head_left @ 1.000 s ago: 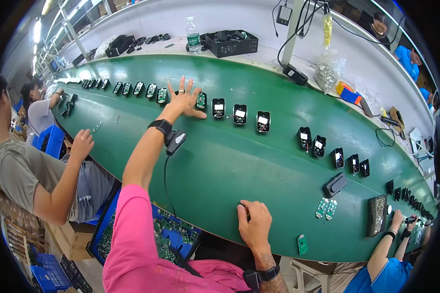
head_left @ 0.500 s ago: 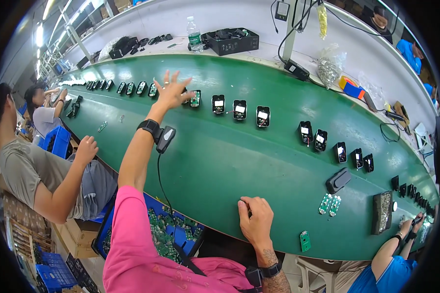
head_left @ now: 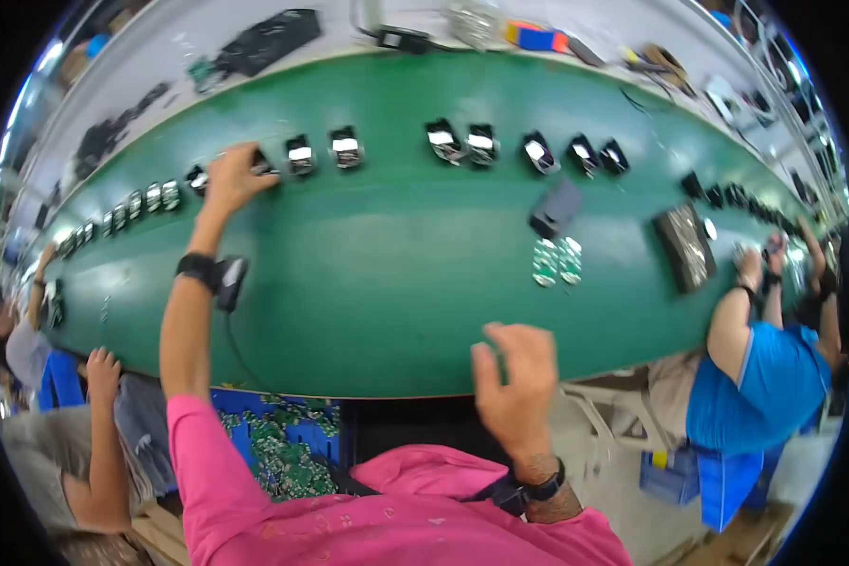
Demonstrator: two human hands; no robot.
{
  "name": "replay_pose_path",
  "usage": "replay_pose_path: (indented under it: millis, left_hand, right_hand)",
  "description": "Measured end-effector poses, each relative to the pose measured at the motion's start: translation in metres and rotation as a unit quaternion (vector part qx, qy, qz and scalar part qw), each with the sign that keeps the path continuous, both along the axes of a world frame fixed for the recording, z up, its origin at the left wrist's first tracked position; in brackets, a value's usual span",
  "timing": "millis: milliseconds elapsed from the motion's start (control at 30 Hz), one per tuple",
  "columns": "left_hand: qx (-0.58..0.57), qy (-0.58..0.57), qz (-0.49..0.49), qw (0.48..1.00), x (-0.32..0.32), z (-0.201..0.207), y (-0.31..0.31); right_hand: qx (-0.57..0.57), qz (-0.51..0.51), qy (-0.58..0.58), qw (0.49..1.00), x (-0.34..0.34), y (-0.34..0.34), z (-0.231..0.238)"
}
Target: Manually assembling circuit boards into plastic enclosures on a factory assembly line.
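Observation:
My left hand (head_left: 234,179) reaches to the row of black handheld devices on the green table (head_left: 377,283). Its fingers close on a small black device (head_left: 263,167). Just right of it stand two more black devices with bright screens, one nearer (head_left: 299,156) and one farther (head_left: 346,147). Over the table's near edge is my right hand (head_left: 519,382), blurred, thumb and forefinger apart, with nothing visible in it. Beyond it lie two green circuit boards (head_left: 557,262) and a dark grey case (head_left: 556,208).
A tray of shiny small parts (head_left: 685,247) stands on the right. More devices (head_left: 481,143) line the far side. A blue bin of circuit boards (head_left: 297,434) sits below the near edge. Co-workers sit at left and right, one in a blue shirt (head_left: 759,387). A cord hangs from my left wrist.
The view has turned right and down. My left hand, spread in the air before, has come down onto a device. My right hand has opened; the single board beside it no longer shows.

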State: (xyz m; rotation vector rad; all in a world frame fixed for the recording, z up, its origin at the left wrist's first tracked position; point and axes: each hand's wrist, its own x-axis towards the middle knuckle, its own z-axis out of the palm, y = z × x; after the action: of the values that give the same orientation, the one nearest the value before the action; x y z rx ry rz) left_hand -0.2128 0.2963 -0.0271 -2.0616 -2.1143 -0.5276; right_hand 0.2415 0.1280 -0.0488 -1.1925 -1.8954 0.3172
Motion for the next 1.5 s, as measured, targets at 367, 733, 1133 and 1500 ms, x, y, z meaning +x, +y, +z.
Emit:
replay_pose_path:
  millis: [367,733,1133,1500]
  left_hand:
    - [-0.009,0.03,-0.193,0.981,0.218,-0.031,-0.159]
    - [0.102,-0.488,-0.046,0.866,0.245,-0.046,-0.259]
    - [0.067,-0.568,0.037,0.819,0.235,-0.07,-0.275]
    - [0.058,-0.629,0.039,0.774,0.232,-0.068,-0.247]
  right_hand:
    - [-0.094,-0.071,-0.142,0.983,0.064,-0.01,-0.029]
    - [-0.27,0.148,0.173,0.936,-0.003,-0.013,-0.011]
    - [-0.096,0.144,0.041,0.984,-0.039,0.008,-0.022]
    - [-0.14,0.145,0.066,0.977,-0.038,0.016,-0.037]
